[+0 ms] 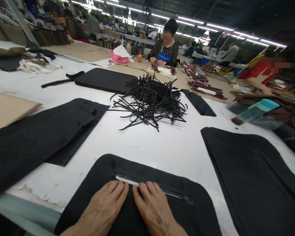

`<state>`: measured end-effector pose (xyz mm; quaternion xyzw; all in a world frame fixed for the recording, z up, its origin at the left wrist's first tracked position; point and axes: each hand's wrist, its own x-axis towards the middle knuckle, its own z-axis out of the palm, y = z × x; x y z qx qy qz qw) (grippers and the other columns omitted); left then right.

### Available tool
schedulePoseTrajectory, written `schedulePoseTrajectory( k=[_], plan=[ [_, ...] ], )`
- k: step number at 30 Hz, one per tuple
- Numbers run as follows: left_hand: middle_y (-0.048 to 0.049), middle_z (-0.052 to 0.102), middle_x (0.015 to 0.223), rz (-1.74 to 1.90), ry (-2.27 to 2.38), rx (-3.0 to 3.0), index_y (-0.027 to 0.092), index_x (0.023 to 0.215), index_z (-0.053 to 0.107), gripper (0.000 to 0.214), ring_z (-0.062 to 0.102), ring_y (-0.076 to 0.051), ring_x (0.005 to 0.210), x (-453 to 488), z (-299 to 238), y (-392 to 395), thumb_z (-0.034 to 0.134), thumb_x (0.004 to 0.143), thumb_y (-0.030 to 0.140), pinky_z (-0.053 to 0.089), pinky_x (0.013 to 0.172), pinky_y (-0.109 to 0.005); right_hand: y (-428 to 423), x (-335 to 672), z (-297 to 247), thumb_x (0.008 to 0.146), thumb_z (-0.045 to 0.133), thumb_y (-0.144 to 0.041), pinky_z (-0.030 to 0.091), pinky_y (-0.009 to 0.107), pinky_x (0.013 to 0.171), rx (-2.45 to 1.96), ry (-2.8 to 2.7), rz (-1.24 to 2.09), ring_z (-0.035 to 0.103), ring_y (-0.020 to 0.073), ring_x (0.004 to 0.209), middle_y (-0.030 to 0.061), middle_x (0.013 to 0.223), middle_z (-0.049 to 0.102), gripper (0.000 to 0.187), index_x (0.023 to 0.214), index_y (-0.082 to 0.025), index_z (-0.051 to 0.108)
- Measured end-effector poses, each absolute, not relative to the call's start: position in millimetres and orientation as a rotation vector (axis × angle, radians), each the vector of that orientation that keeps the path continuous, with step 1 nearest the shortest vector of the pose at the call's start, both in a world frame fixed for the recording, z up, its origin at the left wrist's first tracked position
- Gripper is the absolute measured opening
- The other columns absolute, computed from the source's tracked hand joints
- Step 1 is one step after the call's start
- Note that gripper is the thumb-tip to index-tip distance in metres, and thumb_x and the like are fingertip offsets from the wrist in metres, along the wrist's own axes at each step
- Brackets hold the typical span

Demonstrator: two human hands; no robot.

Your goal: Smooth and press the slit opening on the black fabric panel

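A black fabric panel [186, 190] with rounded corners lies at the table's near edge, with a long narrow slit across its upper part. A white strip [127, 179] shows along the slit's left stretch. On the lower edge of that slit, my left hand [105, 203] has its fingers bent and held together, fingertips at the white strip. Close beside it, my right hand [152, 205] is in the same pose, its fingertips at the slit's middle. Both thumbs are largely hidden, and the fingers press or pinch the fabric there.
A tangled heap of black strips [154, 98] lies beyond the panel, touching a black padded slab [105, 78]. Black folded fabric [44, 131] is at left, stacked black panels [250, 173] at right. A teal-lidded bottle [255, 109] lies farther right. A co-worker [166, 49] sits across the table.
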<state>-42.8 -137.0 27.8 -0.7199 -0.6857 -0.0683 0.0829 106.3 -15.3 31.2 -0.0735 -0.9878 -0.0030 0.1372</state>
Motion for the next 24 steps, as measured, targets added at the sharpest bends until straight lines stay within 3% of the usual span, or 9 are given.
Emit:
schedulePoseTrajectory(
  k=[10, 15, 19, 24],
  plan=[
    [-0.016, 0.061, 0.104, 0.2, -1.987, -2.147, 0.015, 0.128, 0.045, 0.057, 0.06, -0.031, 0.091, -22, 32, -130, 0.043, 0.073, 0.003, 0.052, 0.079, -0.046, 2, 141, 37, 0.09, 0.039, -0.006, 0.039, 0.032, 0.066, -0.297, -2.844, 0.166, 0.047, 0.0194, 0.072, 0.0057, 0.08, 0.055, 0.023, 0.1, -0.012, 0.059],
    [-0.0167, 0.061, 0.098, 0.298, -1.939, -2.098, 0.018, 0.132, 0.041, 0.063, 0.06, -0.031, 0.082, -17, 35, -125, 0.045, 0.071, 0.004, 0.051, 0.071, -0.047, 8, 150, 43, 0.089, 0.048, -0.009, 0.038, 0.031, 0.066, -0.408, -2.908, 0.274, 0.046, 0.0189, 0.074, 0.0036, 0.084, 0.055, 0.017, 0.1, -0.017, 0.058],
    [-0.0178, 0.06, 0.107, 0.087, -1.836, -2.103, 0.012, 0.123, 0.05, 0.053, 0.057, -0.032, 0.096, -13, 25, -124, 0.043, 0.07, 0.007, 0.047, 0.08, -0.047, 15, 156, 48, 0.086, 0.056, -0.008, 0.037, 0.031, 0.068, -0.568, -2.937, 0.436, 0.046, 0.0177, 0.077, 0.001, 0.087, 0.054, 0.014, 0.092, -0.02, 0.057],
    [-0.0154, 0.057, 0.115, -0.139, -1.79, -2.136, 0.004, 0.109, 0.059, 0.039, 0.049, -0.027, 0.107, -6, 9, -120, 0.037, 0.077, 0.01, 0.039, 0.092, -0.038, 15, 161, 45, 0.085, 0.057, -0.008, 0.036, 0.032, 0.07, -0.603, -2.968, 0.462, 0.045, 0.0188, 0.078, 0.0015, 0.088, 0.054, 0.013, 0.09, -0.02, 0.055]
  ],
)
